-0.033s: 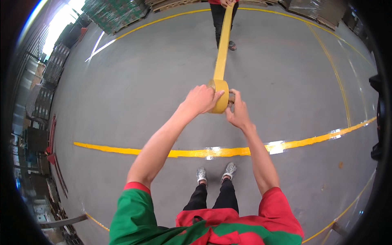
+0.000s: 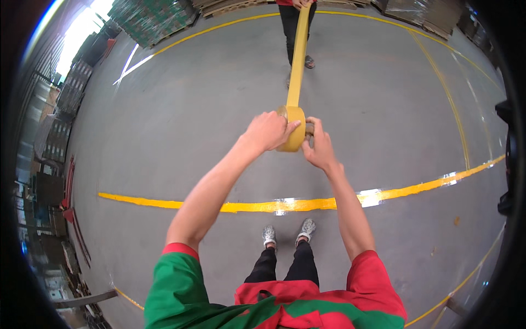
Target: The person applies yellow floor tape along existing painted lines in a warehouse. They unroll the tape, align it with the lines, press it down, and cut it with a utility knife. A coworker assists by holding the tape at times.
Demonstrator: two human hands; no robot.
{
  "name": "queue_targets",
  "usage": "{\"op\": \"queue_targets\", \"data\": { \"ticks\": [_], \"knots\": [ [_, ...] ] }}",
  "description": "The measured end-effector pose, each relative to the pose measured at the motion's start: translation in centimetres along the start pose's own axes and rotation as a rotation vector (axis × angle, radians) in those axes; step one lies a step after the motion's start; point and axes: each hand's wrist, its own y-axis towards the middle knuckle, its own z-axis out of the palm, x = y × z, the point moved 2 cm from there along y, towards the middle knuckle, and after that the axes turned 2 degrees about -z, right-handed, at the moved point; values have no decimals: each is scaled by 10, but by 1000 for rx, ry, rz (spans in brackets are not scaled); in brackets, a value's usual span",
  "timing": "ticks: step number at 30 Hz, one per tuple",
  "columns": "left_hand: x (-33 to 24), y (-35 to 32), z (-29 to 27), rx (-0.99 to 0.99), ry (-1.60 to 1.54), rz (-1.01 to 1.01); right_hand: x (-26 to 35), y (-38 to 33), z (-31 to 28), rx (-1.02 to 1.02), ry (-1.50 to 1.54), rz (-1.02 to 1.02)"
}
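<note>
Barely any shift since prev. frame: in head view L hand (image 2: pixel 269 131), R hand (image 2: pixel 320 147) + yellow tape roll (image 2: pixel 296 129) sit a touch further L, co-worker's legs (image 2: pixel 290 30) likewise. L is part-closed on roll's L side, thumb over tape face, other fingers mostly hidden; R is half-curled, holding roll at its brown core (image 2: pixel 310 130). Roll's mid-air b/w them, above grey floor (image 2: pixel 181 126). Progress: strip (image 2: pixel 298 60) is already out, stretched to co-worker's hands (image 2: pixel 301 4); looks uncut, w/ more left on roll.
</note>
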Motion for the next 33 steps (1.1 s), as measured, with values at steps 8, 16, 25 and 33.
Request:
{"op": "queue_targets", "data": {
  "ticks": [8,16,25,33],
  "knots": [
    [-31,-23,-22,481,62,138,31,15,-51,294,-306,-27],
    [-42,-31,27,461,-159,274,51,-32,-95,373,-351,44],
    [-60,-72,83,423,-262,341,70,-78,-109,543,-775,259],
    [-99,-126,107,424,-307,309,92,-180,-119,345,-643,210]
  ]
}}
